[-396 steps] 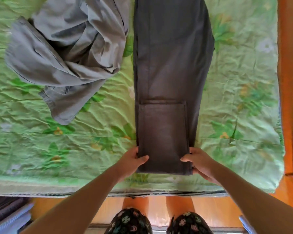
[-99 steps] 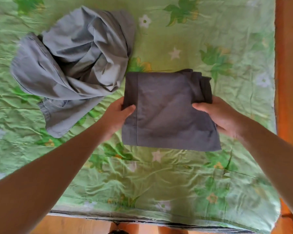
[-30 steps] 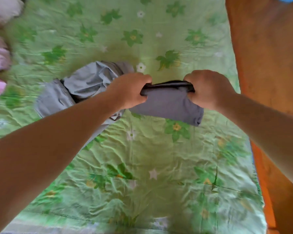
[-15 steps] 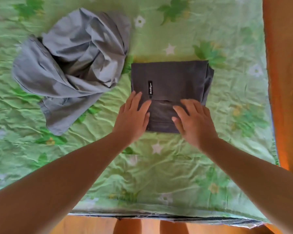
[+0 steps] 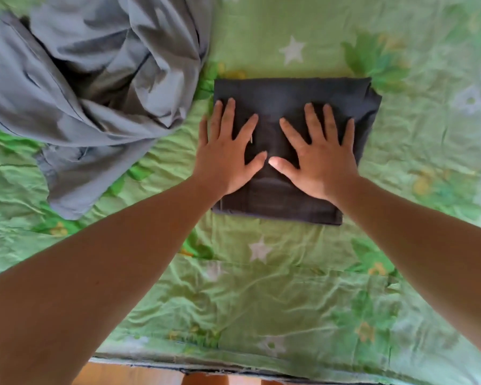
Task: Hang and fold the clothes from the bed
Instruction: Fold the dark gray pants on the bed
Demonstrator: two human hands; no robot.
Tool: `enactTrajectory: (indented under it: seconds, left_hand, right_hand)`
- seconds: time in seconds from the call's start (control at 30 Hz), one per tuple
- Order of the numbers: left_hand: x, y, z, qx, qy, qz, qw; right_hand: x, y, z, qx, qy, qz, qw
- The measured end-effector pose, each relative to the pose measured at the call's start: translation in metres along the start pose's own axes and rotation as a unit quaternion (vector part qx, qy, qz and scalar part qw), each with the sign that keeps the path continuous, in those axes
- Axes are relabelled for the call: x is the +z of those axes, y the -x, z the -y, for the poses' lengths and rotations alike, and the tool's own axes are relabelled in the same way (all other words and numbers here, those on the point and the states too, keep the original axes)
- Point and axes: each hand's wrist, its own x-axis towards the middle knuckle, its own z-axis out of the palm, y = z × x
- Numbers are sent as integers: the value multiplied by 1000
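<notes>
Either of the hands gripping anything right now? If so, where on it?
Nothing is gripped. The left hand and right hand lie flat, pressing down on top of the folded dark trousers.

forearms [image 5: 117, 251]: 2, bare | left hand [image 5: 225, 162]: bare | right hand [image 5: 324, 166]: bare

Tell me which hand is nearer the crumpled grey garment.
Left. The left hand lies flat on the folded dark trousers, at the edge beside the grey garment; the right hand lies flat farther along them.

Dark charcoal folded trousers [image 5: 295, 95], light grey garment [image 5: 95, 79], green flower-and-star-patterned bedsheet [image 5: 289, 287].
</notes>
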Motion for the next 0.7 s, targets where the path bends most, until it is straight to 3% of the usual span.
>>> enactTrajectory:
  seconds: [0.1, 0.23, 0.37, 0.47, 0.6, 0.7]
  left_hand:
    - [-18, -14, -4, 23, 7, -47, 999]
    - [-4, -45, 0, 46, -28, -41, 998]
    - [12, -49, -1, 30, -28, -30, 999]
    - [1, -28, -3, -47, 89, -53, 993]
    - [-19, 30, -10, -186, 354, -43, 916]
    - [-37, 43, -8, -213, 518, -2, 828]
  right_hand:
    - [-24, -11, -6, -3, -18, -60, 998]
    - [-11, -42, -21, -1, 43, -27, 999]
    - [8, -46, -23, 6, 33, -25, 999]
    - [2, -24, -15, 69, 0, -45, 997]
    - [-18, 27, -1, 235, -201, -57, 949]
    - [-35, 36, -9, 333, -431, -21, 838]
